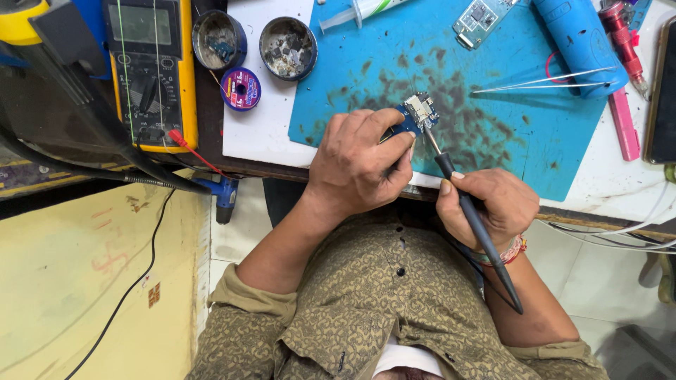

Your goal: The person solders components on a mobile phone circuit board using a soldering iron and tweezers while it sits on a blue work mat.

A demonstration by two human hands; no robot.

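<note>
1. Left hand (359, 165) pinching small blue rectangular circuit board (417, 115), metal socket on top, over stained blue rubber mat (493, 134).
2. Right hand (489, 204) wrapped around slim black soldering iron (473, 214), metal tip touching board.
3. Steel tweezers (542, 81) well apart.

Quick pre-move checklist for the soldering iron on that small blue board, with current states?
1. Left hand grips the small blue circuit board: ok.
2. Right hand holds the soldering iron pen-style: ok.
3. Iron tip meets the board's edge: ok, though the exact contact spot is too small to tell.
4. Board sits over the blue mat, not bare table: ok.
5. Tweezers lie clear of the tip: ok.
6. Tip hot or tinned: cannot tell.
</note>
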